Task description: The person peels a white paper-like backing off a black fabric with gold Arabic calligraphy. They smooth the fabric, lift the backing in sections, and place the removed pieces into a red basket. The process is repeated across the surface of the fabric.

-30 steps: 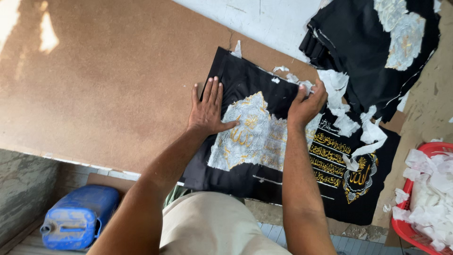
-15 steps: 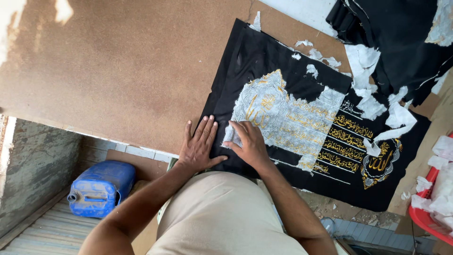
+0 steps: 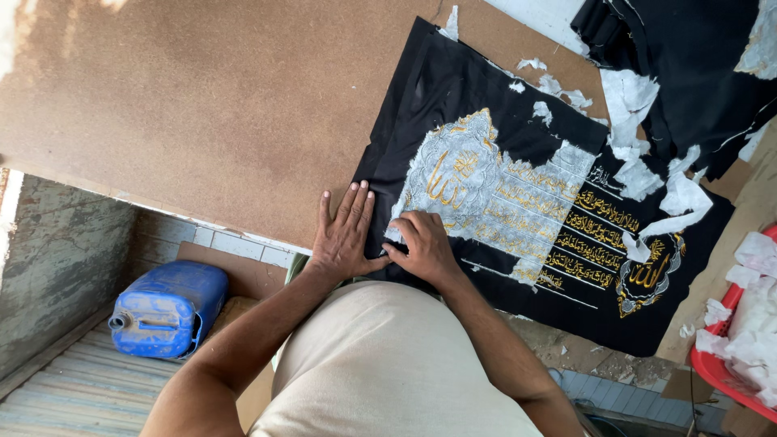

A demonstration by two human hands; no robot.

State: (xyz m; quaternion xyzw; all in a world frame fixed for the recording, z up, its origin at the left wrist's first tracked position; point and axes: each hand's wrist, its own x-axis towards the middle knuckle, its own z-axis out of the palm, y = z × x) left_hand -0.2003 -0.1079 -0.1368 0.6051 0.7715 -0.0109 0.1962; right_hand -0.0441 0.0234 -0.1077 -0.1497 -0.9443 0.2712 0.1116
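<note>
Brown fibreboard tabletop point(image 3: 202, 105), bare across its left part; blue plastic jerrycan point(image 3: 166, 309) lying on its side on the slatted floor point(image 3: 73, 396) below the table edge; grey concrete wall point(image 3: 57, 259) beside it; heap of black fabric point(image 3: 688, 73) at the far right corner of the board; red plastic basin point(image 3: 716, 372) at the right edge, filled with white paper scraps point(image 3: 757, 316).
</note>
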